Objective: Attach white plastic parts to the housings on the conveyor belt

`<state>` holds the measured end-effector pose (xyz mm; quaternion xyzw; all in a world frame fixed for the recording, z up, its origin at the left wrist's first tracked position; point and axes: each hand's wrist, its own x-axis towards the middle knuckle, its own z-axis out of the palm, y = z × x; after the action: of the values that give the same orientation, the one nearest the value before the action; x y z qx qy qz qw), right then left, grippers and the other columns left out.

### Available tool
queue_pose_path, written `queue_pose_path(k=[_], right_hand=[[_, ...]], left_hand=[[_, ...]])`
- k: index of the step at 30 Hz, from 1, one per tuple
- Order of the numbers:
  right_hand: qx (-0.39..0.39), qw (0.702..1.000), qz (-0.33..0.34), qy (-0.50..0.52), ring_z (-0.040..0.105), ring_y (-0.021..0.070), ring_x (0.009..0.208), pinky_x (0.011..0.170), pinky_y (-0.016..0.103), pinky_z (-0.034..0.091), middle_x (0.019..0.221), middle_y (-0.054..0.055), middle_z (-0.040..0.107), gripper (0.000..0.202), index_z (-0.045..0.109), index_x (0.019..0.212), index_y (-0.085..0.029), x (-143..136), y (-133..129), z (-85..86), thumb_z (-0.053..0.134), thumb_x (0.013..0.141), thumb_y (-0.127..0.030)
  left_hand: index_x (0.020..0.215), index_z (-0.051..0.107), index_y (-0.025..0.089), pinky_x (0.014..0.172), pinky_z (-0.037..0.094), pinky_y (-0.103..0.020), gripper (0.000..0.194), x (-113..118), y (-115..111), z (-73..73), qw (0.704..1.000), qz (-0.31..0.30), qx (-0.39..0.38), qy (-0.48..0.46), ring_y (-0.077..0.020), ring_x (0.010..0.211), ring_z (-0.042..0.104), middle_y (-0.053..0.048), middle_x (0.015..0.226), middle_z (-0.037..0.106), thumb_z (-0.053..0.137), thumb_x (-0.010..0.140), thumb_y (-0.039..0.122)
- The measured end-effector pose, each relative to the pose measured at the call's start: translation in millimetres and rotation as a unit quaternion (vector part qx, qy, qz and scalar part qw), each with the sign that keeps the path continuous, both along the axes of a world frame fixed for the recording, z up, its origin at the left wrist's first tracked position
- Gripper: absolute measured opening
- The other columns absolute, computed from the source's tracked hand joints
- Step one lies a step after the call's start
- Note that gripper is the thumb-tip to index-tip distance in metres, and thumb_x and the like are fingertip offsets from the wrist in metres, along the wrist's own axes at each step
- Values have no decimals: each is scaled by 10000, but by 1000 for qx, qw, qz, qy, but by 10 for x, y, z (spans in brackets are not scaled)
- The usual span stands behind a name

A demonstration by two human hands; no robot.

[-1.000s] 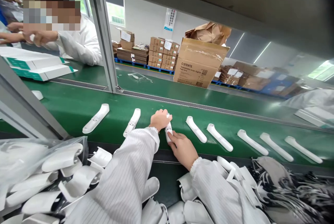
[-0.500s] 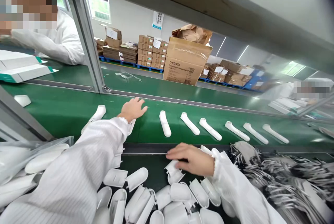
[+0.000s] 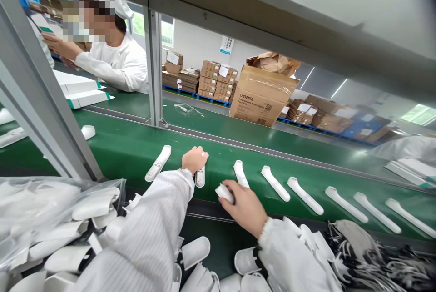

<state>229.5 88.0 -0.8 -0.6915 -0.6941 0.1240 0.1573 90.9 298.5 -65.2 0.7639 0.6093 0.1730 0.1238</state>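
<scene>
White plastic shells are what both hands work with at a long green conveyor belt, the largest thing in view, which runs across from left to right. On the far side of the belt stands a cardboard box, and a co-worker's white sleeve rests beyond a metal post, next to flat white cartons. At the near left lies a clear bag of shells; more loose shells lie on the dark bench below the belt's near edge, with a tangle of black and white cables at the right.

A row of white thermometer bodies lies spaced along the belt to the right, and one more body lies left of the hands.

The left hand rests on the belt with its fingers curled over the top end of another thermometer body, gripping it. The right hand sits at the belt's near edge, its grip closed on a small white cover, just beside the lower end of a further body.
</scene>
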Motion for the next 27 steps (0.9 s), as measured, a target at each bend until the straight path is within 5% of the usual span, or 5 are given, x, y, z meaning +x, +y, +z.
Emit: queue_pose_path(k=[6,13,18,23,27], right_hand=[[-5,995,-36,-97,699,261,892,727,309,465,1058,104,705,293,556,1198,-181,-451,563,-255,536,943,-323],[-21,984,29,-176,686,248,933,713,295,478,1009,84,723,396,531,1357,-278,-233,491,-333,536,965,-334],[-49,981,8,-185,676,252,969,771,315,496,1022,100,727,410,535,1384,-271,-103,539,-185,519,981,-347],[-46,979,200,12,634,168,1101,971,266,449,1203,7,690,312,671,1229,-282,182,87,195,521,960,-228],[-151,939,309,-6,670,171,988,857,260,490,1104,-12,703,315,730,1101,-316,266,-452,194,593,857,-173]], left_hand=[[974,644,259,817,476,-358,339,98,24,15,1000,-3,7,4,-252,959,648,-77,1052,654,351,942,425],[1051,649,249,836,484,-368,350,286,-39,22,1000,-7,-5,1,-258,975,653,-93,1093,645,358,952,415],[1142,625,252,882,483,-395,389,325,-80,207,993,-90,-49,49,-270,1008,645,-110,1175,598,370,945,469],[1235,580,291,940,467,-385,471,-70,-18,499,987,-130,75,58,-276,1211,528,-81,1292,548,294,960,545],[1258,561,281,894,482,-413,479,-466,40,403,993,-54,49,95,-306,1146,564,-106,1298,533,338,932,551]])
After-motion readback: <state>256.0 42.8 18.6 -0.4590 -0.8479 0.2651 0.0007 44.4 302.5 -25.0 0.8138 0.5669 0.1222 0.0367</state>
